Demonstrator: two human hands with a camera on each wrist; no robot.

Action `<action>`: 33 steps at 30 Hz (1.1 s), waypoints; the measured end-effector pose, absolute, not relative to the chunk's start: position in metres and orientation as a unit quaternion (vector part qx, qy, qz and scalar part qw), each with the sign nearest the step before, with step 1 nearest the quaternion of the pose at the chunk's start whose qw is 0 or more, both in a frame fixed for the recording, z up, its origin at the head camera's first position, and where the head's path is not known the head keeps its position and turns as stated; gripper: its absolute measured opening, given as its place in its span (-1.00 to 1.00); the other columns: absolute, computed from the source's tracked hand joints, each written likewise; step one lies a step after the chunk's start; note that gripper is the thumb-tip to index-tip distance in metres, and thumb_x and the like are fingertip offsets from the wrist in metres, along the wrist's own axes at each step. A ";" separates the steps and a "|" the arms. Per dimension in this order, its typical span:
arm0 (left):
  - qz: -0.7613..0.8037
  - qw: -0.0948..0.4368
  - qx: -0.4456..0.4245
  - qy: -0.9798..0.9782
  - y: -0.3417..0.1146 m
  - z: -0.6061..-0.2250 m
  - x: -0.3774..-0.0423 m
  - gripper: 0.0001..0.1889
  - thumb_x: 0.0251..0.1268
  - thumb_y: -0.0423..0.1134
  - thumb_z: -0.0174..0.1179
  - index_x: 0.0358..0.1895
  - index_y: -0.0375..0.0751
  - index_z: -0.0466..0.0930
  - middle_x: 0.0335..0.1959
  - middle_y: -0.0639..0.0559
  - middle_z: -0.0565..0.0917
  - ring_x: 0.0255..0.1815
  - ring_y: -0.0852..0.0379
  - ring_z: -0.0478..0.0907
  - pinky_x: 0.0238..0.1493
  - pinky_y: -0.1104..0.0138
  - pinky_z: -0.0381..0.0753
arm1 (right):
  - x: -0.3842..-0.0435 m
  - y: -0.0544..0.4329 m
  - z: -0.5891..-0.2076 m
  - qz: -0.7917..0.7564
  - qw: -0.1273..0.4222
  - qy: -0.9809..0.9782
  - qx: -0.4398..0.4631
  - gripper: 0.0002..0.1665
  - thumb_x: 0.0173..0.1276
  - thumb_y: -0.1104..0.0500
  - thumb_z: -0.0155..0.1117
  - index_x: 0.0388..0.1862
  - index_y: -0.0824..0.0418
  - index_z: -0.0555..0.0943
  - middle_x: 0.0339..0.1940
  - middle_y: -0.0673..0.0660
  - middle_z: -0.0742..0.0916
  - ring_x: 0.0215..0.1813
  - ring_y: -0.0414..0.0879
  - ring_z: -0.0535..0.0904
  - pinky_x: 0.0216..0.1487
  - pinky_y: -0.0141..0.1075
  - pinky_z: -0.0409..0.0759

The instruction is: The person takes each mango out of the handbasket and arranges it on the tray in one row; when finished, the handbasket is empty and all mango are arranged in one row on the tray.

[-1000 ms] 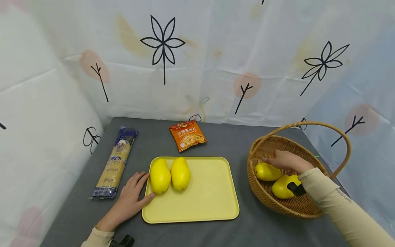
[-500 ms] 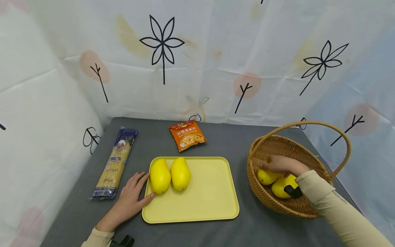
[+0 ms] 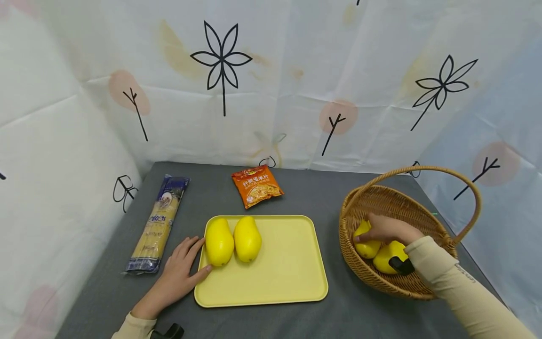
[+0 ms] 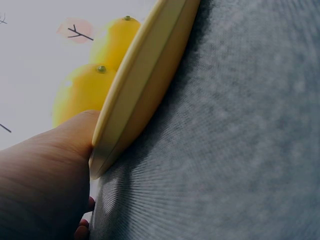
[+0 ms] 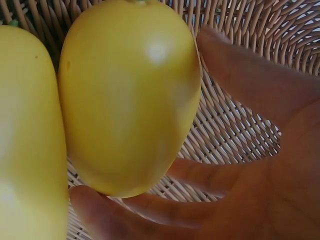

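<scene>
Inside the wicker basket (image 3: 404, 202) at the right, my right hand (image 3: 391, 228) curls round a yellow mango (image 5: 130, 100), thumb along one side and fingers round its lower end. Against it lies a second mango (image 5: 25, 140), partly covered by my wrist in the head view. My left hand (image 3: 179, 269) rests at the left edge of the yellow tray (image 3: 288, 263), its thumb over the rim and the other fingers spread along the side. Two more mangoes, a left one (image 3: 219, 241) and a right one (image 3: 247, 239), lie side by side on the tray near that hand.
A pack of spaghetti (image 3: 158, 226) lies on the grey tabletop (image 3: 211, 188) at the left. Behind the tray is an orange snack bag (image 3: 256, 186). The basket's tall handle (image 3: 476, 202) arches over its right side. Patterned white cloth (image 3: 279, 94) hangs behind the table.
My right hand has lowered onto the left mango in the basket and closed its fingers round it; that mango has tilted more upright. The left hand stays in place.
</scene>
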State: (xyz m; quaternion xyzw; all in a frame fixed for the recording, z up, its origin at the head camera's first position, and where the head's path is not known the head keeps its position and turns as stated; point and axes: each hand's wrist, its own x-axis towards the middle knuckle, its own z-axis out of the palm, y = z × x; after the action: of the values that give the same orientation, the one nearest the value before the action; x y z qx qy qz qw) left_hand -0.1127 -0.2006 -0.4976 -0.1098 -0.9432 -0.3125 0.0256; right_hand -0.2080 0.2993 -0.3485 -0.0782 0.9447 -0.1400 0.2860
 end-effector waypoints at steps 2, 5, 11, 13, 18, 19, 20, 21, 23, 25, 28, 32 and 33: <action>-0.314 0.026 -0.110 -0.943 -0.201 -0.498 -0.112 -0.23 0.27 0.15 0.18 0.45 -0.17 0.19 0.42 -0.28 0.17 0.45 -0.35 -0.04 0.21 -0.37 -0.01 | -0.208 0.299 -0.349 -0.132 0.287 0.945 -0.083 0.09 0.21 -0.14 0.37 0.35 0.59 0.11 0.01 0.44 0.55 -0.12 0.10 0.50 -0.20 -0.13 0.52; -0.314 0.027 -0.111 -0.942 -0.201 -0.497 -0.112 -0.23 0.27 0.14 0.18 0.45 -0.17 0.19 0.43 -0.28 0.17 0.45 -0.35 -0.04 0.21 -0.37 -0.01 | -0.208 0.299 -0.350 -0.126 0.293 0.944 -0.089 0.14 0.16 -0.15 0.41 0.38 0.57 0.09 0.05 0.46 0.54 -0.04 0.15 0.50 -0.13 -0.08 0.53; -0.309 0.027 -0.113 -0.944 -0.200 -0.496 -0.114 -0.23 0.27 0.15 0.18 0.44 -0.16 0.20 0.42 -0.29 0.17 0.45 -0.35 -0.03 0.20 -0.38 -0.01 | -0.205 0.300 -0.349 -0.135 0.298 0.940 -0.096 0.18 0.14 -0.14 0.43 0.41 0.56 0.05 0.15 0.51 0.48 0.05 0.21 0.48 -0.05 0.02 0.53; -0.309 0.028 -0.114 -0.944 -0.200 -0.497 -0.114 -0.23 0.27 0.15 0.18 0.44 -0.17 0.20 0.42 -0.29 0.17 0.45 -0.35 -0.03 0.21 -0.38 -0.01 | -0.204 0.300 -0.350 -0.132 0.295 0.941 -0.097 0.18 0.14 -0.14 0.43 0.41 0.55 0.07 0.16 0.52 0.47 0.06 0.23 0.48 -0.04 0.02 0.52; -0.310 0.028 -0.115 -0.943 -0.200 -0.497 -0.114 -0.23 0.26 0.14 0.19 0.44 -0.18 0.20 0.42 -0.29 0.17 0.45 -0.35 -0.03 0.21 -0.37 -0.01 | -0.203 0.299 -0.349 -0.114 0.285 0.946 -0.104 0.18 0.12 -0.17 0.43 0.41 0.53 0.10 0.22 0.60 0.40 0.14 0.34 0.42 -0.01 0.07 0.49; -0.311 0.028 -0.115 -0.943 -0.200 -0.497 -0.114 -0.23 0.26 0.14 0.19 0.44 -0.18 0.20 0.42 -0.28 0.17 0.45 -0.35 -0.03 0.21 -0.37 -0.01 | -0.202 0.298 -0.348 -0.110 0.281 0.948 -0.106 0.18 0.12 -0.18 0.43 0.41 0.53 0.10 0.24 0.61 0.37 0.18 0.38 0.39 0.01 0.10 0.48; -0.311 0.028 -0.115 -0.943 -0.200 -0.497 -0.114 -0.23 0.26 0.14 0.19 0.44 -0.17 0.20 0.42 -0.28 0.17 0.45 -0.35 -0.04 0.21 -0.38 -0.02 | -0.202 0.298 -0.346 -0.107 0.277 0.949 -0.107 0.18 0.12 -0.18 0.43 0.41 0.53 0.10 0.25 0.62 0.35 0.19 0.40 0.38 0.01 0.11 0.48; -0.313 0.028 -0.115 -0.942 -0.200 -0.497 -0.113 -0.23 0.27 0.14 0.18 0.44 -0.17 0.20 0.42 -0.28 0.17 0.45 -0.35 -0.04 0.20 -0.38 -0.02 | -0.201 0.297 -0.344 -0.106 0.273 0.950 -0.108 0.19 0.11 -0.19 0.43 0.41 0.52 0.11 0.26 0.63 0.33 0.20 0.41 0.37 0.01 0.12 0.48; -0.316 0.026 -0.114 -0.942 -0.201 -0.497 -0.113 -0.23 0.27 0.14 0.18 0.44 -0.16 0.19 0.43 -0.28 0.16 0.45 -0.35 -0.04 0.20 -0.37 -0.02 | -0.199 0.296 -0.339 -0.102 0.261 0.953 -0.113 0.20 0.10 -0.22 0.43 0.41 0.51 0.10 0.26 0.64 0.31 0.21 0.44 0.35 0.02 0.14 0.47; -0.317 0.024 -0.113 -0.941 -0.201 -0.498 -0.113 -0.23 0.27 0.15 0.17 0.45 -0.15 0.18 0.43 -0.27 0.16 0.46 -0.34 -0.05 0.21 -0.37 -0.03 | -0.196 0.295 -0.331 -0.104 0.245 0.956 -0.121 0.21 0.10 -0.23 0.42 0.42 0.50 0.09 0.27 0.65 0.29 0.24 0.47 0.32 0.04 0.17 0.47; -0.316 0.021 -0.112 -0.942 -0.201 -0.499 -0.113 -0.22 0.28 0.16 0.17 0.46 -0.14 0.17 0.44 -0.27 0.15 0.46 -0.34 -0.06 0.22 -0.37 -0.03 | -0.190 0.292 -0.317 -0.114 0.219 0.959 -0.137 0.21 0.11 -0.23 0.42 0.42 0.51 0.08 0.22 0.63 0.35 0.14 0.41 0.41 -0.04 0.10 0.52; -0.315 0.021 -0.111 -0.942 -0.202 -0.500 -0.113 -0.22 0.27 0.17 0.16 0.45 -0.14 0.18 0.44 -0.28 0.15 0.46 -0.35 -0.06 0.22 -0.37 -0.04 | -0.184 0.287 -0.298 -0.121 0.193 0.963 -0.146 0.21 0.12 -0.23 0.41 0.41 0.52 0.08 0.17 0.56 0.40 0.00 0.22 0.46 -0.15 -0.07 0.53; -0.316 0.022 -0.111 -0.942 -0.202 -0.500 -0.113 -0.22 0.27 0.17 0.17 0.45 -0.14 0.18 0.44 -0.28 0.15 0.46 -0.35 -0.06 0.22 -0.37 -0.04 | -0.182 0.285 -0.293 -0.121 0.190 0.963 -0.146 0.22 0.11 -0.23 0.41 0.41 0.53 0.07 0.16 0.56 0.40 -0.03 0.19 0.46 -0.17 -0.09 0.53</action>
State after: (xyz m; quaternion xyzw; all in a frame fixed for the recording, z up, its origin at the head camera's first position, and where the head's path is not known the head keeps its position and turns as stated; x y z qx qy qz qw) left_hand -0.1133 -0.2017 -0.4999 -0.1112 -0.9421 -0.3157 0.0219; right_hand -0.1820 0.2852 -0.2930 -0.1463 0.9634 -0.1207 0.1896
